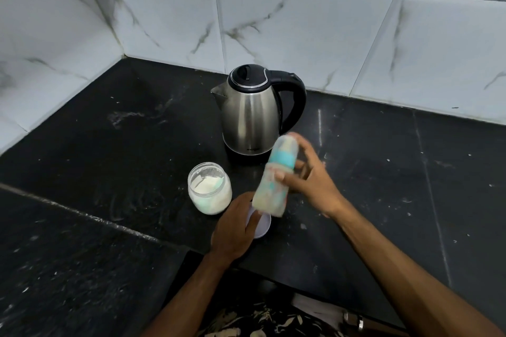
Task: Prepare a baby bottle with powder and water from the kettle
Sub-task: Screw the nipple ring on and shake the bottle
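Far left: bare black counter (90, 161), scuffed and dusted with pale streaks, running into the tiled corner.

Powder jar (209, 188), lid off, about half full, standing just left of my hands and in front of the kettle (250, 115). The kettle's lid is closed, spout pointing left, handle right, and it sits on the counter behind everything.

My left hand (236, 227) is down on a pale round lid (260, 224) lying flat on the counter, fingers curved over it. Probably the jar's lid. Can't tell if I'm gripping it or just resting on it, since the bottle hides my fingertips.

Baby bottle (275, 176) is in the air above that lid, tilted with its top leaning up-right toward the kettle base. Teal collar on, blurred by motion. My right hand (309, 176) has it, thumb across the front of the body and fingers behind.

My read is that the bottle is capped and being shaken to mix, or about to be.

Risks:
- Collar not fully seated, so it leaks or sprays once shaken.
- The bottle swings close to the open jar. A knock tips the powder out, and any drip gets in.
- Loose one-handed hold on a smooth bottle, so it slips.
- If the water was hot, pressure builds inside.
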